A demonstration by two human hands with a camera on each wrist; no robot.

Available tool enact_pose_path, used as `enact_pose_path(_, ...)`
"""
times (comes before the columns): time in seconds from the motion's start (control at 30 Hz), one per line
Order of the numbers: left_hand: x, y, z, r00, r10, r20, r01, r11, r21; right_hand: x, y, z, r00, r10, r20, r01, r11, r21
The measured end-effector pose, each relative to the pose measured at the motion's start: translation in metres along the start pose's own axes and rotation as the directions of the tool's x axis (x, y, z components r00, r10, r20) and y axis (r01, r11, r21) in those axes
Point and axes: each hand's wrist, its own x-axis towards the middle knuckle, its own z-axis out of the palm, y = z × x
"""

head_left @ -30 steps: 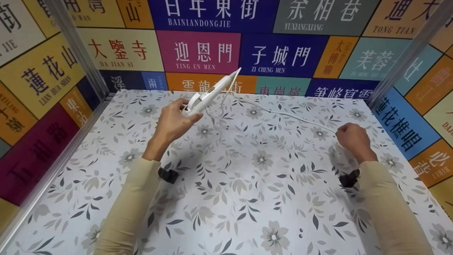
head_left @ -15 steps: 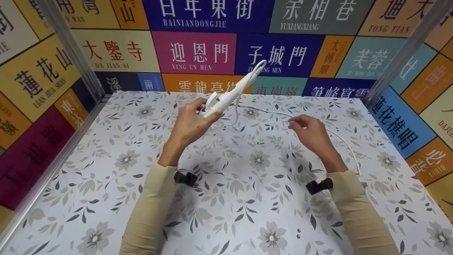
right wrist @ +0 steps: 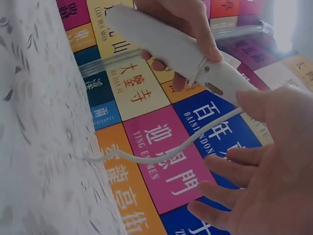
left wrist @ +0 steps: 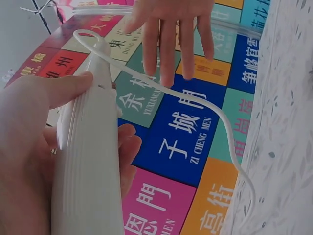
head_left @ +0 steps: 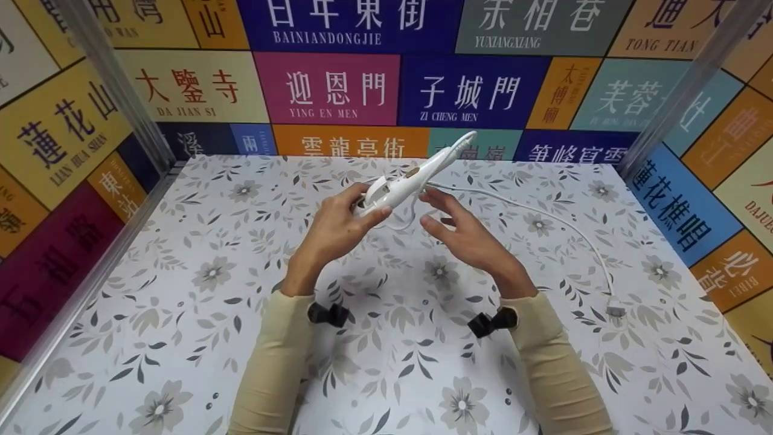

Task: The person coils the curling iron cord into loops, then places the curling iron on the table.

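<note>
My left hand [head_left: 344, 226] grips a slim white corded appliance [head_left: 404, 188], shaped like a wand, and holds it tilted up to the right. In the right wrist view a small slot and a round button show on the appliance's body [right wrist: 171, 41]. Its white cord [head_left: 543, 211] loops at the upper end and runs down to the table. Beside that end is my right hand [head_left: 474, 238], fingers apart and lightly bent. In the right wrist view its thumb overlaps the appliance's tail, while the fingers [right wrist: 225, 196] spread below the cord, holding nothing.
The cord curves across the right side of the floral tabletop [head_left: 386, 374] to a plug [head_left: 616, 309]. Panels with coloured name signs [head_left: 326, 87] stand behind and on both sides, with clear strips [head_left: 682, 90] at the corners.
My right hand has let go of the cord on the right and come left to the appliance, its fingers opening. My left hand has moved right and a little lower, still holding the appliance.
</note>
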Motion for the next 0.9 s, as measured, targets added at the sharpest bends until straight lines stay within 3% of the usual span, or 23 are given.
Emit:
enact_pose_path(0.1,-0.001,0.001,0.000,1.000,-0.005,0.025,0.005,1.000,-0.011,0.006,0.002,0.002,0.997,-0.041,0.059,0.037,0.998,0.060)
enact_pose_path(0.27,-0.001,0.002,-0.001,0.999,0.007,0.053,-0.006,0.999,-0.036,0.010,0.009,0.002,0.991,-0.092,0.093,0.082,0.991,0.106)
enact_pose_path(0.4,-0.001,-0.003,-0.004,0.998,0.009,0.059,-0.005,0.998,-0.066,0.009,0.017,-0.001,0.983,-0.151,0.109,0.122,0.965,0.231)
enact_pose_path(0.5,0.001,-0.008,-0.007,0.998,0.013,0.056,-0.009,0.997,-0.076,0.009,0.024,-0.006,0.982,-0.120,0.145,0.066,0.941,0.331)
enact_pose_path(0.63,0.001,-0.012,-0.012,0.996,0.018,0.083,-0.012,0.997,-0.071,0.011,0.033,-0.013,0.984,-0.001,0.176,-0.063,0.932,0.357)
enact_pose_path(0.73,-0.002,-0.014,-0.016,0.991,0.027,0.131,-0.019,0.998,-0.061,0.012,0.039,-0.020,0.991,0.066,0.114,-0.102,0.933,0.345)
enact_pose_path(0.9,-0.003,-0.016,-0.018,0.967,0.073,0.244,-0.065,0.997,-0.040,0.011,0.043,-0.034,0.984,0.159,-0.082,-0.129,0.947,0.294)
